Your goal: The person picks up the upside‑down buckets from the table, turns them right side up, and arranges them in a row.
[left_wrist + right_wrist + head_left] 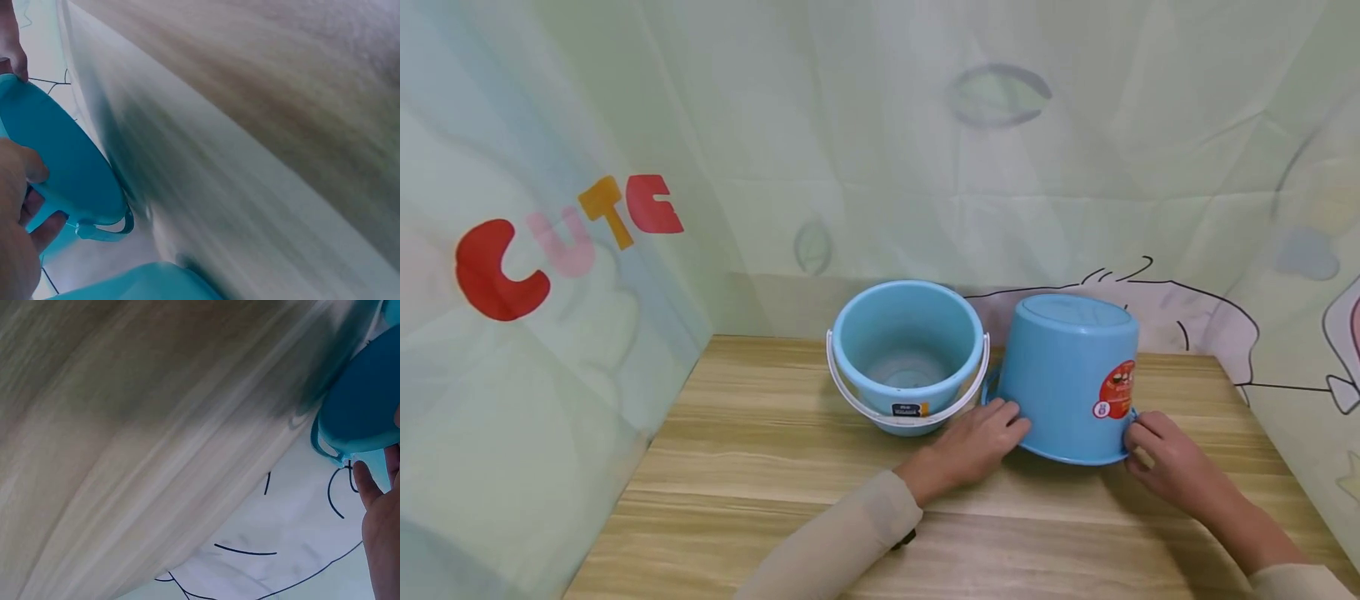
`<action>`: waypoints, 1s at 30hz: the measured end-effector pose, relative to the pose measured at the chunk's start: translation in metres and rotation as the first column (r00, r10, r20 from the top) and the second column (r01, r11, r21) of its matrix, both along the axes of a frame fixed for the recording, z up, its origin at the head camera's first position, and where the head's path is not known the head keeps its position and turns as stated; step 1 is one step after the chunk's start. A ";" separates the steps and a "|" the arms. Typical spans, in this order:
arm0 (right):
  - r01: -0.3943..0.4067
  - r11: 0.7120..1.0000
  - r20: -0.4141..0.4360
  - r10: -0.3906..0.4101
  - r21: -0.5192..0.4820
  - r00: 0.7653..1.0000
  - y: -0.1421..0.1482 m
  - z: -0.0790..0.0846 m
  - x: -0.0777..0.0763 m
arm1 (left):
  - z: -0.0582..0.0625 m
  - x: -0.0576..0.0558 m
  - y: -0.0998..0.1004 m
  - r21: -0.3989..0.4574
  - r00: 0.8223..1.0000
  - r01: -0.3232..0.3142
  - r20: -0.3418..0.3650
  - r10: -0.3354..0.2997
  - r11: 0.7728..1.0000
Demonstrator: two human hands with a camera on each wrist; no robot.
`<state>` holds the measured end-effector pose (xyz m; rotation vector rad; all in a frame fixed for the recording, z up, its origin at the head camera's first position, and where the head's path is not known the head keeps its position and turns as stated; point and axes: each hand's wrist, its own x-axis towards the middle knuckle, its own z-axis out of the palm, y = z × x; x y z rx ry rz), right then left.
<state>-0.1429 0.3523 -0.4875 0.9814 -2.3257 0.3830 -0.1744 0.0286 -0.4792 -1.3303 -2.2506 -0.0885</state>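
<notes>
An upside-down blue bucket (1060, 375) with a red round label is held between both hands, its base facing up. My left hand (973, 442) grips its rim at the near left. On the right side, my right hand (1176, 462) pinches the rim near a side loop. The near rim is tipped up off the table, and the dark inside of the bucket (69, 150) shows in the left wrist view. To the left stands a second blue bucket (880, 321), upright, its white handle (859, 406) hanging down in front.
A wood-grain table (737, 467) carries both buckets. Printed cloth (880, 167) hangs along the back and sides, with the word CUTE on the left. The upright bucket stands just beside the left hand, near the table's back edge.
</notes>
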 end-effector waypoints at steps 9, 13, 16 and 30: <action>0.035 0.999 -0.027 -0.035 0.011 0.999 -0.002 0.018 0.006 | 0.011 0.002 0.000 0.055 0.999 0.023 0.034 -0.025 0.998; 0.060 0.998 -0.051 -0.059 0.018 0.997 -0.003 0.026 0.008 | 0.018 0.004 0.001 0.095 0.999 0.029 0.036 -0.033 0.995; 0.055 0.998 -0.075 -0.055 0.004 0.996 -0.003 0.030 0.009 | 0.024 0.004 0.001 0.131 0.999 0.035 0.036 -0.040 0.991; 0.036 0.998 -0.125 -0.042 -0.056 0.991 -0.005 0.051 0.012 | 0.051 0.008 -0.005 0.197 0.999 0.027 0.020 -0.031 0.980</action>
